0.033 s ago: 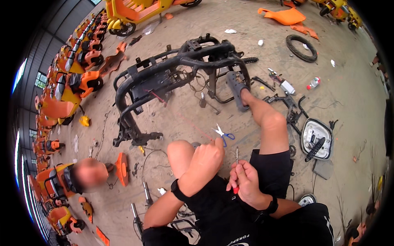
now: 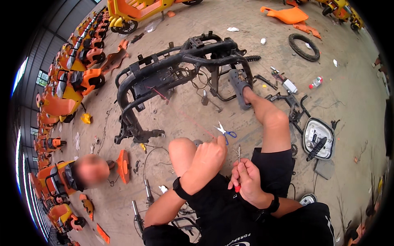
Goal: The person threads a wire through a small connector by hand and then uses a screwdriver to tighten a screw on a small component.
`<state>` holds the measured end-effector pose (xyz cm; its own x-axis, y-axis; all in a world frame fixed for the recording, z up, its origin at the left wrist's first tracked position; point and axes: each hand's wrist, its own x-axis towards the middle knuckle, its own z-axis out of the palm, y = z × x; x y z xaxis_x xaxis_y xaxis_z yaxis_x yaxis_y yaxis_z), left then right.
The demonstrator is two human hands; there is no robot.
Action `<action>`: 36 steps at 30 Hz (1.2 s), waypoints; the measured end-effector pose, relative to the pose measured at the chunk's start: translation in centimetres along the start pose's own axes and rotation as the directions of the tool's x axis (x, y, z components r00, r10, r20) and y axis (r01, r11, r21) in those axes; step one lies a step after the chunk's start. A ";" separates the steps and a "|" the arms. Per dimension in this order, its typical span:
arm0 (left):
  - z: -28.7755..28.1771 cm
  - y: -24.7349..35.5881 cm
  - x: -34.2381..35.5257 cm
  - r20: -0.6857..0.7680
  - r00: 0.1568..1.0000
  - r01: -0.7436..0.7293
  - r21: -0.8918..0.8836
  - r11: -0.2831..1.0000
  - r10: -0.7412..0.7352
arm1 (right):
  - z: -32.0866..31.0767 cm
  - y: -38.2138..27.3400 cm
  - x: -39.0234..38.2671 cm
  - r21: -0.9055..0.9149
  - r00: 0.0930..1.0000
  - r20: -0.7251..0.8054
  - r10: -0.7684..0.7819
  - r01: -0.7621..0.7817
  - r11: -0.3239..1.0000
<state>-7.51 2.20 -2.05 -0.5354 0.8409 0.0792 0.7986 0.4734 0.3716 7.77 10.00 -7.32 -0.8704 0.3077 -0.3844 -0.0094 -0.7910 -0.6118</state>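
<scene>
My right hand point(image 2: 247, 180) is closed around what looks like a screwdriver, its metal shaft point(image 2: 239, 152) pointing up and a bit of red handle point(image 2: 238, 188) showing below the fingers. Over my knee, my left hand point(image 2: 208, 156) is closed with its back toward me; its index finger sticks out and the palm side is hidden. A thin red line point(image 2: 193, 122) crosses the floor toward it, and I cannot tell whether it is held. Just beyond the fingers lie blue-handled scissors point(image 2: 227, 132). Farther off lies a black vehicle frame point(image 2: 180, 61), with my right foot against it.
To the right are a white-lined shell point(image 2: 318, 139) with a shock absorber, a bottle point(image 2: 316, 82) and a tire point(image 2: 304, 47). Metal tubes point(image 2: 138, 216) and an orange panel point(image 2: 123, 166) lie left. Another person point(image 2: 92, 171) is beside parked orange scooters point(image 2: 61, 107).
The whole view has shifted very slightly. Both hands keep the same pose and grip.
</scene>
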 end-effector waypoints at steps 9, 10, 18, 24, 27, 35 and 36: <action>-0.6 -0.1 0.3 -0.180 0.984 -0.023 -0.185 0.982 -0.011 | -0.2 -0.7 -0.7 0.005 0.999 0.019 0.035 -0.035 0.999; -0.6 -0.5 0.2 -0.175 0.984 -0.027 -0.271 0.962 -0.021 | -0.3 -0.8 -0.6 0.018 0.999 0.033 0.028 -0.028 0.999; -1.3 -0.5 -0.3 -0.085 0.995 0.017 -0.317 0.948 -0.046 | -0.5 -0.7 -0.6 0.047 0.997 0.078 0.000 -0.003 0.999; -2.7 -0.7 0.5 0.022 0.990 0.137 -0.455 0.880 -0.143 | -0.4 -0.6 -0.9 0.008 0.996 0.094 0.002 -0.003 1.000; -2.5 0.0 0.7 -0.038 0.989 0.127 -0.261 0.957 -0.141 | -0.4 -0.5 -0.9 -0.001 0.996 0.092 0.003 -0.003 1.000; -3.7 -0.2 -0.6 -0.127 0.928 0.233 -0.536 0.812 -0.350 | -0.5 -0.9 -0.8 0.033 0.995 0.096 0.018 -0.021 0.999; -3.0 -0.1 -1.2 -0.084 0.907 0.261 -0.655 0.709 -0.412 | -0.6 -1.0 -0.6 0.041 0.996 0.090 0.003 -0.006 0.999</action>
<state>-7.81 0.32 0.61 -0.8378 0.5460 -0.0032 0.2465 0.3836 0.8900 8.60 10.88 -6.88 -0.9113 0.2565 -0.3221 -0.0238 -0.8138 -0.5807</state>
